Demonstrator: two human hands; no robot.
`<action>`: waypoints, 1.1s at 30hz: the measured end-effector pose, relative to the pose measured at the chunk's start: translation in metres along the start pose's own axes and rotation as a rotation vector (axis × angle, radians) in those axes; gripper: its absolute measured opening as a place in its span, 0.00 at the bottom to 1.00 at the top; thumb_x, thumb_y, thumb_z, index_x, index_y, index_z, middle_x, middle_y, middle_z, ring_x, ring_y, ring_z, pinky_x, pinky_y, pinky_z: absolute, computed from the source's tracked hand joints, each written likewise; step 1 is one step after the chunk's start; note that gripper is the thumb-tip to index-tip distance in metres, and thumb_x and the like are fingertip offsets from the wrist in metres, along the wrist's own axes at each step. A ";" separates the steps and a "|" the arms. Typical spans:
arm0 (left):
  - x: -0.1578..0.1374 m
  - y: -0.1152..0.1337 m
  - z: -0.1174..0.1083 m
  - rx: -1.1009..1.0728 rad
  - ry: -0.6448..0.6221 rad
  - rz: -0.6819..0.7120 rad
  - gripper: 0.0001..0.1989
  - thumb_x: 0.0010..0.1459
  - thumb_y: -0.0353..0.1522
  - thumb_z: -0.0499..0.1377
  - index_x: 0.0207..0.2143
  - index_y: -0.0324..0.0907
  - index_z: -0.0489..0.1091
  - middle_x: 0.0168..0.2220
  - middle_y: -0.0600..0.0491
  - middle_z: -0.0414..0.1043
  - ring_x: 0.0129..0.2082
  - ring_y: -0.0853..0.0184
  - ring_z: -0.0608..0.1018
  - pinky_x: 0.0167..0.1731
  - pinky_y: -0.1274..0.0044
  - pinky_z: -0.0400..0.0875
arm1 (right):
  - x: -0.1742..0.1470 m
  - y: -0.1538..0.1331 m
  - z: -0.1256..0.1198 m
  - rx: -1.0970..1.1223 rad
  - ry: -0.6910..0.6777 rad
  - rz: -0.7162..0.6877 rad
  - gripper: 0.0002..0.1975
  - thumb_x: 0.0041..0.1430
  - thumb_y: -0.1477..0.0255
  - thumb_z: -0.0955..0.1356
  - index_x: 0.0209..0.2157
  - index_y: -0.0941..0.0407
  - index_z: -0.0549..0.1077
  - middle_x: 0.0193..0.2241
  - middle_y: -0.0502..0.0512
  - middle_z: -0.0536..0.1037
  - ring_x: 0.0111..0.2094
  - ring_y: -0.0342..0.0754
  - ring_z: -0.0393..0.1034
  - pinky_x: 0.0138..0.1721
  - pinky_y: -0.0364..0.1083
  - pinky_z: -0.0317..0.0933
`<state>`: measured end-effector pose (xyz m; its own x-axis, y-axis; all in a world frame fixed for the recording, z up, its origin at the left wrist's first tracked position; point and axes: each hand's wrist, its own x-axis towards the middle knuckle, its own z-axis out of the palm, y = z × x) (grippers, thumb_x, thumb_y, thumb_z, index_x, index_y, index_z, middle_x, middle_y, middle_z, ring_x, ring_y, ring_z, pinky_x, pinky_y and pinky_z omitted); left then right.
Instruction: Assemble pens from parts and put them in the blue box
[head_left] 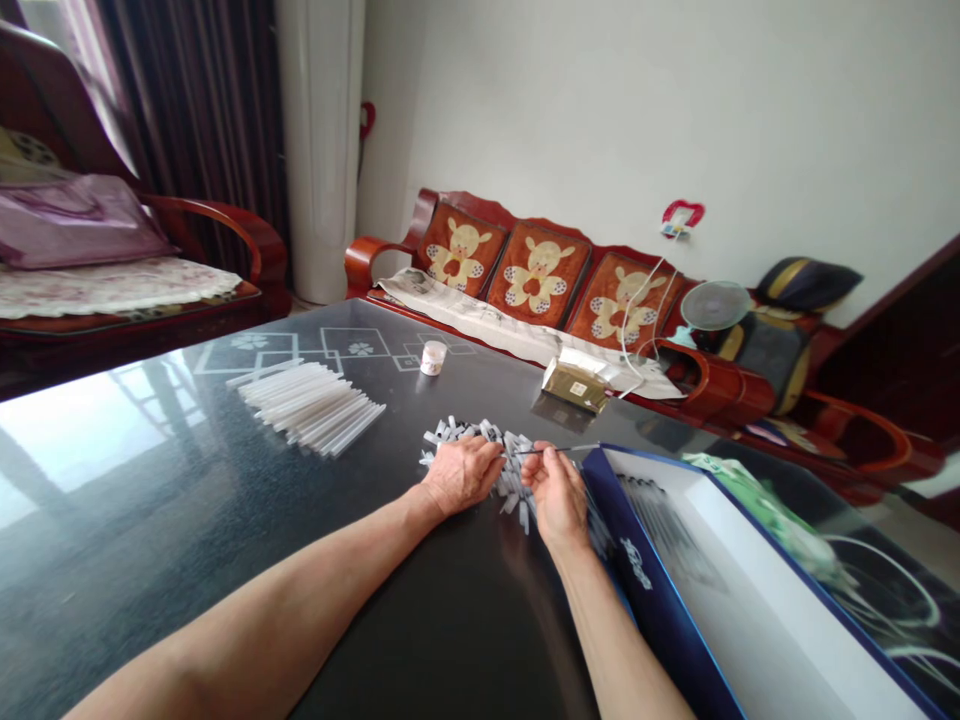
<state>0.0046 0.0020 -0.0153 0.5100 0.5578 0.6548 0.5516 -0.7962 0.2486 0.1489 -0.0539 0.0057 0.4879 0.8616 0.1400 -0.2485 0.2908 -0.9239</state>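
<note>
My right hand (556, 495) pinches a thin dark stick (551, 451), like a pen refill, which lies nearly level and points towards the box. Closed and facing it, my left hand (465, 472) has its fingertips at the stick's left end; whatever sits in those fingers is hidden. Under and behind both hands spreads a loose heap of short whitish caps (517, 480), some with dark parts. To the left, a row of white translucent tubes (311, 405) lies side by side on the dark table (390, 620).
Right of my right hand stands an open blue box (667, 600) with white inner walls and several thin dark-tipped sticks (664, 520) inside. A small white jar (433, 358), a tissue pack (576, 385) and a green bag (772, 510) are also on the table. Wooden sofas surround it.
</note>
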 end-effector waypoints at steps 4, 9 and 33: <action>0.000 0.000 0.000 -0.005 -0.018 0.018 0.14 0.66 0.37 0.47 0.39 0.41 0.71 0.32 0.50 0.73 0.33 0.65 0.76 0.33 0.75 0.68 | -0.002 0.004 0.000 -0.034 -0.049 0.028 0.19 0.47 0.57 0.73 0.34 0.56 0.72 0.21 0.47 0.74 0.23 0.41 0.68 0.23 0.40 0.61; -0.001 0.000 -0.001 -0.030 -0.037 0.014 0.14 0.65 0.36 0.47 0.44 0.43 0.70 0.32 0.50 0.73 0.34 0.66 0.76 0.33 0.76 0.67 | -0.004 0.006 0.002 -0.057 -0.129 0.059 0.18 0.48 0.58 0.73 0.35 0.57 0.74 0.22 0.47 0.74 0.23 0.40 0.67 0.23 0.40 0.61; 0.003 0.002 -0.002 0.089 -0.050 0.133 0.21 0.62 0.27 0.46 0.56 0.39 0.64 0.35 0.48 0.70 0.35 0.62 0.70 0.38 0.71 0.68 | 0.004 0.001 -0.005 -0.208 0.165 -0.065 0.18 0.43 0.60 0.74 0.33 0.57 0.73 0.27 0.52 0.80 0.27 0.46 0.73 0.25 0.42 0.65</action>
<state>0.0060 0.0013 -0.0112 0.6136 0.4619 0.6404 0.5320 -0.8412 0.0970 0.1546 -0.0521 0.0038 0.6313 0.7594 0.1574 -0.0429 0.2369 -0.9706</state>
